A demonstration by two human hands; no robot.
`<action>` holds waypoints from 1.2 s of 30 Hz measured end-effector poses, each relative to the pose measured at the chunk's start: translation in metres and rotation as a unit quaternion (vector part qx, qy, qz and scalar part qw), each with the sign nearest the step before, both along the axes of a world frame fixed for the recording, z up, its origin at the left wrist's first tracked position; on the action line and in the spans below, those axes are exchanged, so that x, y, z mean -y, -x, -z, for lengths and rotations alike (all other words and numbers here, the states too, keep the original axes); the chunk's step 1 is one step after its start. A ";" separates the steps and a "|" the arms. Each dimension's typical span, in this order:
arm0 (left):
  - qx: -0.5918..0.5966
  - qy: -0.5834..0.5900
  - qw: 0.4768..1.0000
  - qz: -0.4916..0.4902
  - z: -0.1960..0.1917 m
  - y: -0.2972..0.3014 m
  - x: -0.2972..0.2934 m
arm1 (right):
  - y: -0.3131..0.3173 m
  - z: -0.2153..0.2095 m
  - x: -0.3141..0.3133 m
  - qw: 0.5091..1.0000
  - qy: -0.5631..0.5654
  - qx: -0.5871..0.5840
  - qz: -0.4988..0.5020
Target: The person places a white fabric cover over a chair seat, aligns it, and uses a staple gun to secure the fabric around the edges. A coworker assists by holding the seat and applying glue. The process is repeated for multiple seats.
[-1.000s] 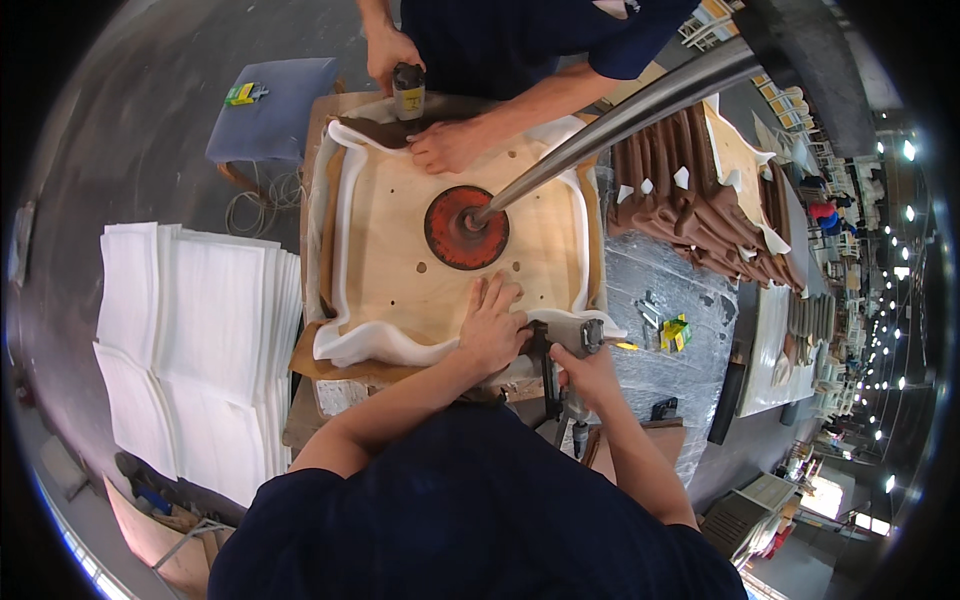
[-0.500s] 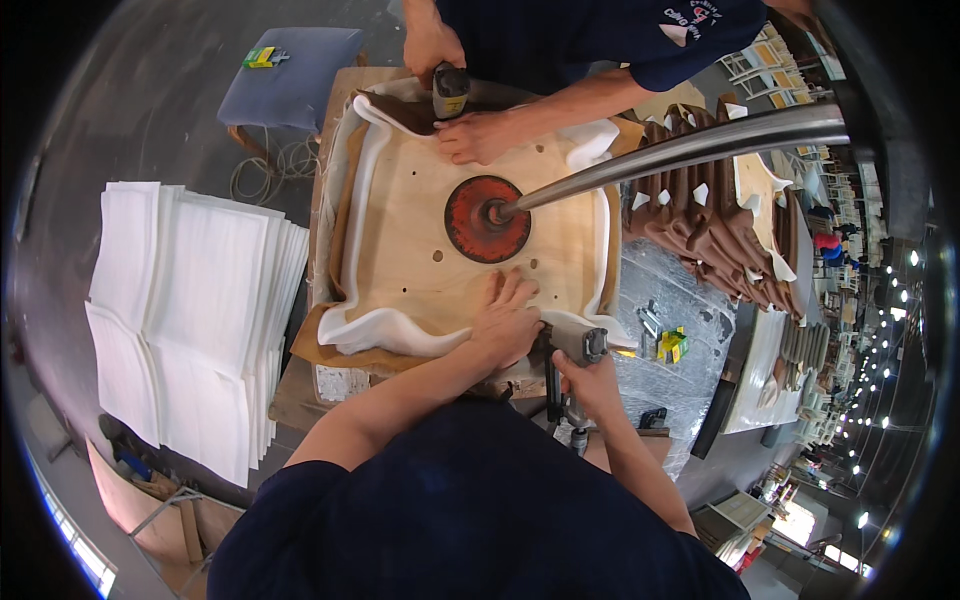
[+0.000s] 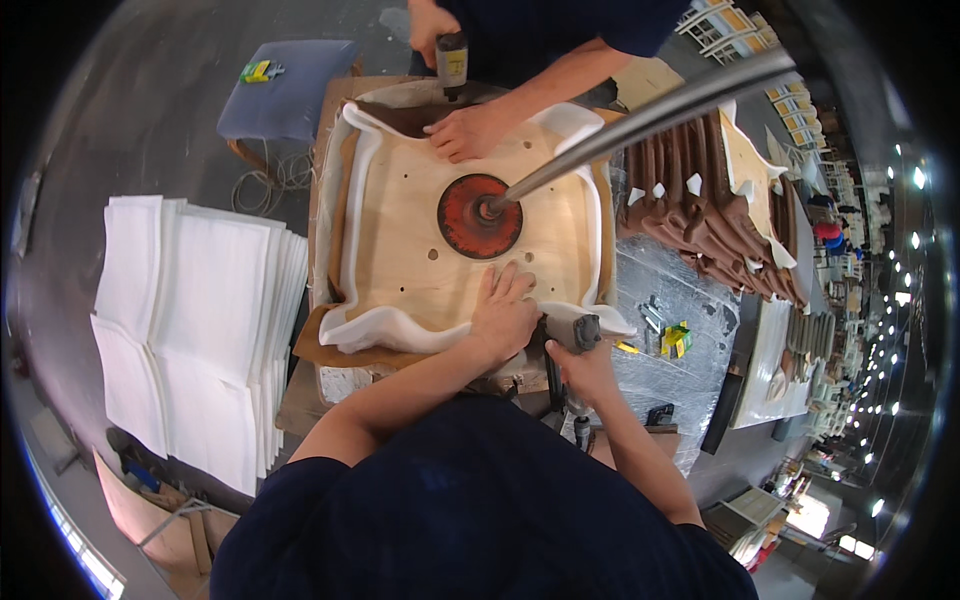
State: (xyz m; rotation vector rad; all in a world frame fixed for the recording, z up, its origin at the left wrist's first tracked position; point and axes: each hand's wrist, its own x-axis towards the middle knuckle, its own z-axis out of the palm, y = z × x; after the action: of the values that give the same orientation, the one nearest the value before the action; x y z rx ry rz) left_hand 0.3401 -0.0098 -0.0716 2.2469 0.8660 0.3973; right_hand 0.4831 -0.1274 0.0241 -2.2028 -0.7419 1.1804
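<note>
Head view first gives us our own dark blue shirt, then our two bare forearms reaching up from the lower edge. Our right hand [image 3: 583, 368] is clenched around the grip of a grey pneumatic staple gun [image 3: 578, 338], which sits at the near right corner of the pale square plywood seat board [image 3: 420, 250]. Just beside it our left hand [image 3: 503, 312] lies flat, fingers spread, pressing down on the board's near edge where the white foam padding [image 3: 395, 328] curls up over the wood; it grasps nothing. The board rests on the surface [image 3: 665, 345], with brown leather showing under its near left corner. At the board's middle a round red metal press disc [image 3: 478, 215] bears down, touching the wood, on a slanting steel rod [image 3: 640, 115]. Left of the board lies a stack of white foam sheets [image 3: 195, 320]. Farther off, another person's hand [image 3: 470, 130] rests on the far edge, and their other hand holds a second tool [image 3: 452, 58].
</note>
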 end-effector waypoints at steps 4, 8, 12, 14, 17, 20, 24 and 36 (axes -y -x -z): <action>0.023 -0.034 0.999 0.026 -0.007 0.007 -0.020 | 0.011 -0.005 0.020 0.995 -0.060 -0.048 0.059; 0.104 0.058 0.993 -0.004 -0.052 0.046 -0.052 | 0.041 0.003 0.052 0.977 -0.142 -0.083 0.139; 0.006 0.227 0.974 -0.002 -0.119 0.136 -0.039 | 0.055 0.025 0.065 0.971 -0.162 -0.069 0.161; -0.070 0.268 0.960 0.032 -0.118 0.172 -0.021 | 0.056 0.023 0.059 0.971 -0.169 -0.059 0.156; -0.076 -0.039 0.993 0.086 -0.095 0.191 -0.001 | 0.056 0.022 0.056 0.973 -0.185 -0.020 0.140; -0.100 -0.036 0.988 0.112 -0.070 0.188 0.004 | 0.054 0.021 0.054 0.975 -0.170 -0.006 0.142; -0.112 -0.079 0.979 0.152 -0.039 0.177 -0.015 | 0.052 0.021 0.049 0.975 -0.152 0.002 0.162; -0.146 -0.047 0.943 0.294 -0.046 0.145 -0.046 | 0.052 0.017 0.036 0.977 -0.091 0.111 0.158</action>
State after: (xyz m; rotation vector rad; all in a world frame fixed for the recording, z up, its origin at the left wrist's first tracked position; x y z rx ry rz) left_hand 0.1950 0.0363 -0.0258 2.5537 0.2759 -0.1821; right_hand 0.4306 -0.1638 0.0068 -2.2162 -0.5350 0.6904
